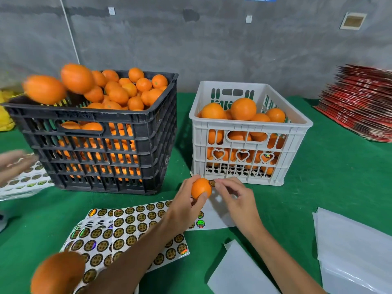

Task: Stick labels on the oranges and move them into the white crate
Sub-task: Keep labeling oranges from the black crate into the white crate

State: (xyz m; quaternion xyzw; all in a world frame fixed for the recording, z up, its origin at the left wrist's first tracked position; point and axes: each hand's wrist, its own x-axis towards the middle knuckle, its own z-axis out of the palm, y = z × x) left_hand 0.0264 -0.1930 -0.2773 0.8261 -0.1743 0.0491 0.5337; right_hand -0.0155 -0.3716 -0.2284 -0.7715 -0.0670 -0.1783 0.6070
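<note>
My left hand [186, 201] grips an orange [200, 187] just in front of the white crate [250, 126]. My right hand [233, 195] pinches a round label [212, 183] at the orange's right side, touching it or nearly so. The white crate holds several oranges. Left of it a black crate [99, 115] is heaped with oranges. Label sheets [127, 228] with round dark-and-gold stickers lie on the green table under my left forearm.
Three blurred oranges [43, 89] are in the air at the left and lower left. Another person's blurred hand [12, 164] hovers over more label sheets [27, 181] at the far left. White backing sheets [352, 249] lie at the right. Red flat cartons [360, 102] are stacked far right.
</note>
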